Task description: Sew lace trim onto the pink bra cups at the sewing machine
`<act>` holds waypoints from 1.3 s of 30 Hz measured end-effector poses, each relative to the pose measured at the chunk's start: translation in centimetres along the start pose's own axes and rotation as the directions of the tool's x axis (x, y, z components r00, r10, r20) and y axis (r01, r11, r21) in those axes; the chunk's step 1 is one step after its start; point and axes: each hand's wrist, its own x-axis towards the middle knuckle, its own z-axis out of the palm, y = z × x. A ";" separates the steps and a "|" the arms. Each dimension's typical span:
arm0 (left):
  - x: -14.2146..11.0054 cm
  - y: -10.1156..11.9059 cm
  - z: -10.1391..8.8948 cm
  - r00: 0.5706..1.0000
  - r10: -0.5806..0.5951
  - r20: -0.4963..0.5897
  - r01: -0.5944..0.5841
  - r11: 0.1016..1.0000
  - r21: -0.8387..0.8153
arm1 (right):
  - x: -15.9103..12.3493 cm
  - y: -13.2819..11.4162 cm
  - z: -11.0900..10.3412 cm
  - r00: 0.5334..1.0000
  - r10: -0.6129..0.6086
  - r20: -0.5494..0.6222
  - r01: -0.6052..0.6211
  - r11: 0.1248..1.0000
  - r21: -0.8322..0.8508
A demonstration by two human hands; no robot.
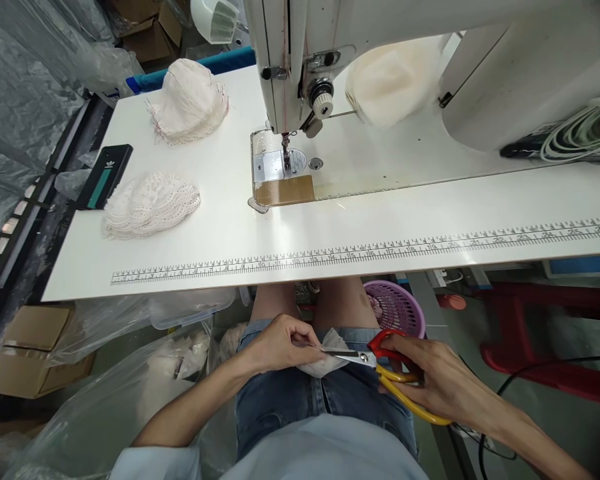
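Over my lap, my left hand (291,343) is closed in a pinch on a small piece of thin white fabric (320,367). The fabric hangs below the fingers against the denim shorts. My right hand (425,373) grips a pair of scissors (363,358) by its red and yellow handles. Its metal blades point left and lie over the fabric, with the tips close to my left fingertips. Whether the blades have any fabric or thread between them I cannot tell.
A sewing machine (290,67) stands on the white table (220,233) with a printed ruler along its front edge. Two white fabric caps (190,100) and a black phone (104,177) lie at the left. Cream fabric (395,80) sits behind the machine. A purple basket (405,307) stands below.
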 end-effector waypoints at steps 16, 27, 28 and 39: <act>0.0 0.2 0.2 1.000 -0.001 0.010 0.002 0.999 -0.046 | 0.0 0.0 0.5 0.999 0.019 -0.039 -0.018 1.000 0.022; -0.1 0.0 0.3 0.999 0.022 0.030 -0.020 0.998 -0.059 | -0.2 0.8 1.1 0.996 -0.084 -0.006 0.082 0.984 -0.159; -0.1 0.0 0.3 0.999 0.014 0.031 -0.012 0.998 -0.062 | -0.2 0.9 1.2 0.996 -0.086 0.000 0.085 0.985 -0.148; 0.1 -0.3 -0.1 1.000 -0.024 -0.001 0.022 0.966 -0.259 | -0.8 -0.3 -3.4 0.956 0.061 -0.286 -0.070 0.997 -0.020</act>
